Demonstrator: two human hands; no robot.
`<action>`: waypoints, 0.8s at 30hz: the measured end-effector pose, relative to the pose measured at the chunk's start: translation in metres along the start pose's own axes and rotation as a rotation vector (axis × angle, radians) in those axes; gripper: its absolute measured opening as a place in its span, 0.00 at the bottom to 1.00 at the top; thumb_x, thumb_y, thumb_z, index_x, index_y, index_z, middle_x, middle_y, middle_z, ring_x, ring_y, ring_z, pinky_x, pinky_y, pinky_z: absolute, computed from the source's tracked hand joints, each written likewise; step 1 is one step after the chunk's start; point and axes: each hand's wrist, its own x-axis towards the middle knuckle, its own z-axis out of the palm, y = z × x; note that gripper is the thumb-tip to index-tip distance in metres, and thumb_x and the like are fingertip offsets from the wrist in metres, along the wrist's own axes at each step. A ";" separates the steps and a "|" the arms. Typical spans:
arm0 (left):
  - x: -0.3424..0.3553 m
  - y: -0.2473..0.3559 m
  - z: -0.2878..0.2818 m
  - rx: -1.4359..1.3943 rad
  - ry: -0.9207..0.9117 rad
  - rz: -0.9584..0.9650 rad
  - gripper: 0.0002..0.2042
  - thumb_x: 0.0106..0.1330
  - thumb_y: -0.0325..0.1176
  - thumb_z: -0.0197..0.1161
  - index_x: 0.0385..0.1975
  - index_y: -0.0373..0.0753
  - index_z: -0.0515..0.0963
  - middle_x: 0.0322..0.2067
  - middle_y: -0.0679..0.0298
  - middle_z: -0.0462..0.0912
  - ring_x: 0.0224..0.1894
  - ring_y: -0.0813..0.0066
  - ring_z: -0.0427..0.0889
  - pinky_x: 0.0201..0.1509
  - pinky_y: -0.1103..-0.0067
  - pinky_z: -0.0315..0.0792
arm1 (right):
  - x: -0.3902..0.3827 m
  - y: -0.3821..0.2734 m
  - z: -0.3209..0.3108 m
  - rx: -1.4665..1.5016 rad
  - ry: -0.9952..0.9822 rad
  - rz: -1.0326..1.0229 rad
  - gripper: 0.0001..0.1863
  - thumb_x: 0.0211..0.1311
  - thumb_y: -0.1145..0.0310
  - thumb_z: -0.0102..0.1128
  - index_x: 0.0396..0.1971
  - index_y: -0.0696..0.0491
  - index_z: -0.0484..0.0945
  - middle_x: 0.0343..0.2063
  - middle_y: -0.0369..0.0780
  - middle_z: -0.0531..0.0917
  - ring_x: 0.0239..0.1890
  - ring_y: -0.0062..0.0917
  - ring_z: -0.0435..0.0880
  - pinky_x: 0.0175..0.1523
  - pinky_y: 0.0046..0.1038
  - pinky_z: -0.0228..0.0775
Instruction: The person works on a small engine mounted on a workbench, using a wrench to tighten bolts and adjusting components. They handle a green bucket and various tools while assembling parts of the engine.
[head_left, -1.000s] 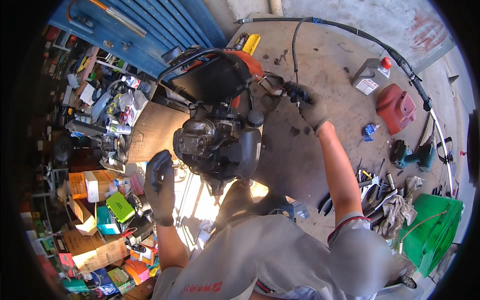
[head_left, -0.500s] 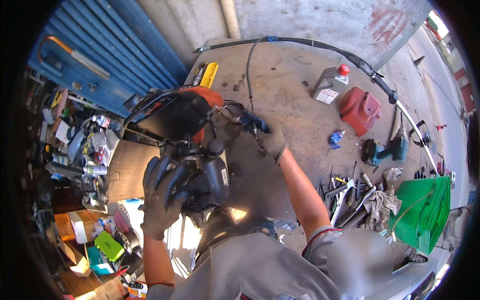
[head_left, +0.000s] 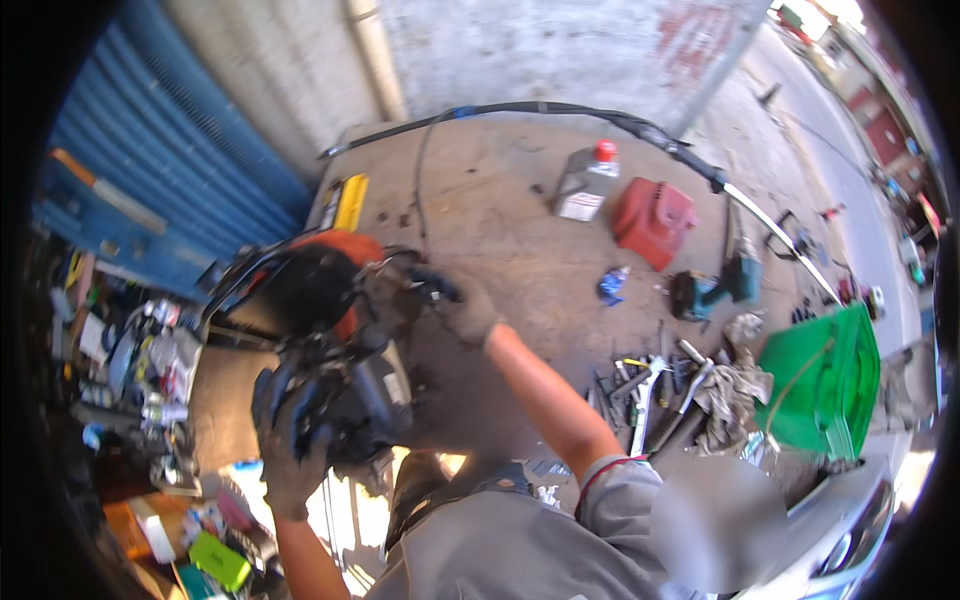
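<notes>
A small engine with a black housing and an orange cover stands on the worktop in front of me. My left hand, in a grey glove with dark fingers, grips the engine's near left side; the fingertips are partly hidden against it. Just beyond the engine's right side, my gloved right hand is closed on a thin black cable. That cable runs up to a long shaft curving across the back. Blur hides the cable's end at my fingers.
Right of my hands are a grey bottle, red plastic cover, blue wrapper and cordless drill. Hand tools, a rag and a green bin are nearer. A blue shutter and clutter stand left.
My view has turned, so the scene sits further left and the picture is blurrier. Both hands keep their holds, the left at the engine and the right on the cable.
</notes>
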 end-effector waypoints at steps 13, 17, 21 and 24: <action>0.005 0.012 -0.003 -0.018 0.053 -0.005 0.27 0.54 0.36 0.68 0.58 0.41 0.80 0.66 0.49 0.70 0.71 0.42 0.62 0.74 0.56 0.58 | 0.025 -0.003 -0.007 0.280 -0.009 0.074 0.24 0.66 0.86 0.57 0.62 0.59 0.76 0.59 0.39 0.82 0.60 0.22 0.79 0.68 0.26 0.69; 0.002 0.008 -0.002 0.011 0.052 0.007 0.29 0.53 0.34 0.68 0.60 0.42 0.78 0.67 0.51 0.70 0.72 0.43 0.62 0.75 0.55 0.57 | 0.016 0.007 0.002 0.240 0.034 0.045 0.23 0.66 0.85 0.59 0.61 0.59 0.77 0.56 0.39 0.84 0.58 0.22 0.81 0.67 0.26 0.70; 0.008 0.004 -0.003 -0.001 0.029 0.001 0.30 0.53 0.34 0.68 0.61 0.43 0.77 0.67 0.50 0.69 0.72 0.42 0.62 0.75 0.55 0.57 | 0.004 0.006 0.000 0.180 0.091 0.014 0.19 0.67 0.82 0.61 0.58 0.60 0.79 0.51 0.39 0.86 0.52 0.21 0.83 0.60 0.24 0.74; 0.014 0.006 -0.006 -0.066 0.023 0.010 0.27 0.53 0.36 0.69 0.57 0.43 0.81 0.66 0.53 0.71 0.71 0.45 0.62 0.75 0.56 0.57 | -0.002 -0.003 -0.004 0.307 0.091 0.026 0.20 0.66 0.82 0.61 0.58 0.59 0.80 0.50 0.39 0.87 0.49 0.20 0.83 0.57 0.24 0.75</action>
